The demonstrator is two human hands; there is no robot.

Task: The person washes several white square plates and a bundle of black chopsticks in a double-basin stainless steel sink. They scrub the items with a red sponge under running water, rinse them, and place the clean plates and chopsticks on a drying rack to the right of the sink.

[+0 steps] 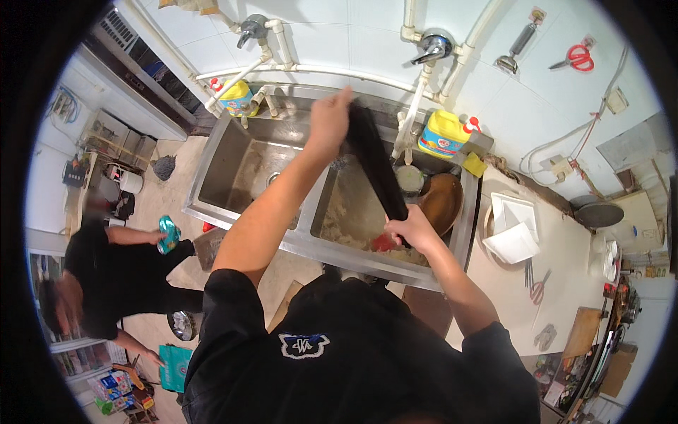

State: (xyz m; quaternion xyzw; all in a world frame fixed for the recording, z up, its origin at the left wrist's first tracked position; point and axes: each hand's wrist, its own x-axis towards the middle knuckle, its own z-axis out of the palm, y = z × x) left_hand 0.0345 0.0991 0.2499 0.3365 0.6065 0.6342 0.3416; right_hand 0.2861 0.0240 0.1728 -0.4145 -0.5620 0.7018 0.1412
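A long black object (378, 159), blurred by motion and too dark to name exactly, slants over the right basin (349, 204) of a steel double sink. My left hand (329, 119) is at its upper end, with the fingertips partly hidden. Around the lower end, my right hand (416, 228) is closed. Something red (382, 243) shows just below my right hand, in the cloudy water. A brown round pan or bowl (442, 199) leans against the basin's right side, beside a small round container (409, 179).
The left basin (228, 169) adjoins. Faucets (434, 47) and yellow detergent jugs (444, 132) line the back. White square dishes (514, 228) and scissors (537, 291) lie on the right counter (561, 318). At left, another person (116, 270) holds a green package (168, 233) and a green box (176, 368).
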